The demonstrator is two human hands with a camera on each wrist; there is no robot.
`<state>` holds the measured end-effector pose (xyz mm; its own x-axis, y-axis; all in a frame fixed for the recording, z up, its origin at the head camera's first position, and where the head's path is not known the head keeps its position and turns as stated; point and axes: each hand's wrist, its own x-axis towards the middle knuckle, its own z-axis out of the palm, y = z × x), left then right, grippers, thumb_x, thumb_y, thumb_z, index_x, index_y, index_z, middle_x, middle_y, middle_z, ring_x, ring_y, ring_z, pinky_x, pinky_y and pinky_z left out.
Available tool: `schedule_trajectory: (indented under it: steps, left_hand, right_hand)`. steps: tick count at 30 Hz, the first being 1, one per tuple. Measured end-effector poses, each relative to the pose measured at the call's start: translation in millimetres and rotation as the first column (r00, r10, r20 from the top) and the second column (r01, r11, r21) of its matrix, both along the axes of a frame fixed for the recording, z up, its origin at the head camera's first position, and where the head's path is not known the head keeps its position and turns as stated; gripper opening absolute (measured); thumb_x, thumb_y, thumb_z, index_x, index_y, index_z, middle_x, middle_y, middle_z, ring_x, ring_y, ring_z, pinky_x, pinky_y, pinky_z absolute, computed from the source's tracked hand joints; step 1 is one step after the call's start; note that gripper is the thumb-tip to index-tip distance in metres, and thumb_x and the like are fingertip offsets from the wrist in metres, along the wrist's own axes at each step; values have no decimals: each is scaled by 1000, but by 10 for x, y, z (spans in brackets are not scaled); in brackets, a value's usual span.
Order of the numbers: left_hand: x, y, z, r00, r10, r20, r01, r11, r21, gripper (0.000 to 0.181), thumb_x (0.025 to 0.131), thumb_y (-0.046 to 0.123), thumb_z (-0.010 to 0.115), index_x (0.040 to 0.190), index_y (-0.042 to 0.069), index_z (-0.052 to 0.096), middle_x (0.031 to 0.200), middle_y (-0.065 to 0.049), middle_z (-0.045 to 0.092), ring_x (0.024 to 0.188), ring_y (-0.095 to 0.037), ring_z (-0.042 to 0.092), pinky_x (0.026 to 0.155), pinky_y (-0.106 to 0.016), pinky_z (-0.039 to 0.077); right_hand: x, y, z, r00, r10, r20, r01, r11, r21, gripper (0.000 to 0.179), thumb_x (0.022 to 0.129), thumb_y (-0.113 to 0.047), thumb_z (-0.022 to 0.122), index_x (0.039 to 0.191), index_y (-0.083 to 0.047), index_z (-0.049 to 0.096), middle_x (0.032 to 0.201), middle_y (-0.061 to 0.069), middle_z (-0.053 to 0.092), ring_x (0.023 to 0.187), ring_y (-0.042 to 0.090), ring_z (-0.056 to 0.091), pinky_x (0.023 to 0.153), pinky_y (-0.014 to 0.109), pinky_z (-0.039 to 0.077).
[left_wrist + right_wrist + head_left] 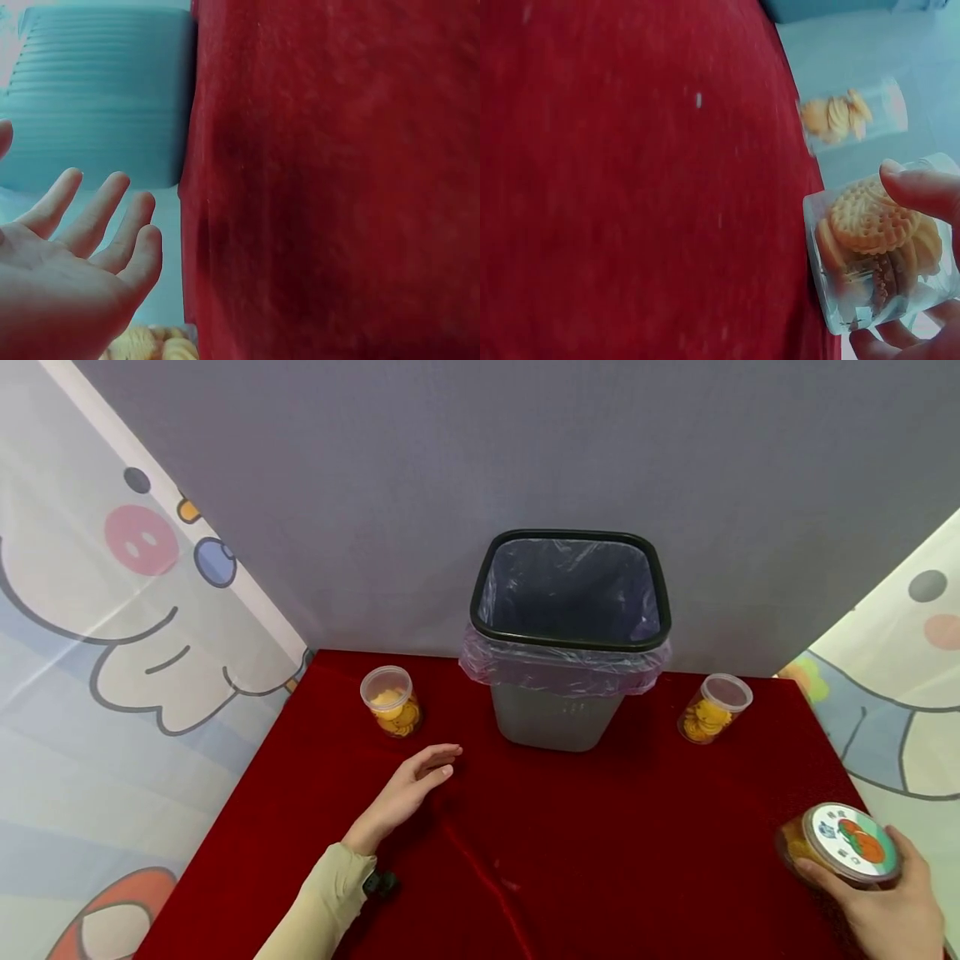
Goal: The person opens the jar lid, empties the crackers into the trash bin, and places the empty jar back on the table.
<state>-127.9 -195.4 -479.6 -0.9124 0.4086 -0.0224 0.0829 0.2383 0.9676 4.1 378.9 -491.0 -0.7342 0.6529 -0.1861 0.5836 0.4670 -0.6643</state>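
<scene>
While the right hand (896, 893) grips the print-lidded jar (851, 843) (the left hand (407, 792), loosely extended, holds nothing), firm, level handling seems wise.

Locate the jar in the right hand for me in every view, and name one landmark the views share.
Head: the jar is at the lower right, gripped by the right hand.
Left wrist: not in it.
Right wrist: lower right, beside the red cloth.
Shared landmark: the red cloth, in all three views.
</scene>
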Motion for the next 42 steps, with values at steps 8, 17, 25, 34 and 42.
schedule_trajectory:
  steps: [8, 17, 25, 34, 42]
  left_hand:
    - [22, 114, 178, 999, -48, -16, 48, 999, 5, 45, 105, 17, 52, 145, -3, 45, 147, -23, 45, 135, -45, 40, 106, -35, 41]
    - [-26, 194, 78, 995, -88, -40, 89, 996, 23, 44, 105, 20, 53, 144, 0, 47, 140, -13, 55, 128, -34, 53, 103, -29, 44]
    - [-39, 281, 82, 990, -131, -52, 133, 990, 39, 40, 105, 21, 54, 139, -1, 53, 129, -7, 64, 118, -31, 60, 98, -31, 49]
    - [-30, 436, 112, 980, -173, -101, 180, 982, 61, 39, 99, 9, 62, 137, 0, 55, 131, -12, 63, 118, -33, 59, 99, -43, 49]
    - [6, 636, 322, 966, -239, -104, 246, 967, 69, 45, 94, 1, 67, 137, 2, 56, 135, -20, 59, 121, -37, 56, 100, -63, 41]
  right_hand:
    - [-119, -286, 49, 985, 100, -139, -104, 994, -23, 118, 79, -34, 86, 162, -19, 3, 160, 21, 16, 142, 32, 30, 89, -2, 24]
    - [-283, -808, 148, 900, 340, -271, -360, 933, -25, 115, 77, -24, 89, 160, -10, 11, 148, 28, 30, 129, 26, 41, 76, -3, 31]
    - [-441, -1283, 196, 771, 528, -357, -562, 827, 9, 112, 73, -22, 92, 157, -9, 20, 143, 23, 41, 123, 9, 45, 83, -2, 27]
    - [-561, -1657, 146, 652, 616, -443, -693, 720, -18, 106, 69, -18, 93, 154, -5, 30, 139, 14, 44, 116, -5, 41, 90, 2, 32]
    - [-676, -1899, 48, 601, 597, -531, -758, 636, -142, 100, 69, -12, 93, 150, -7, 36, 142, 11, 42, 122, -1, 44, 97, 6, 34]
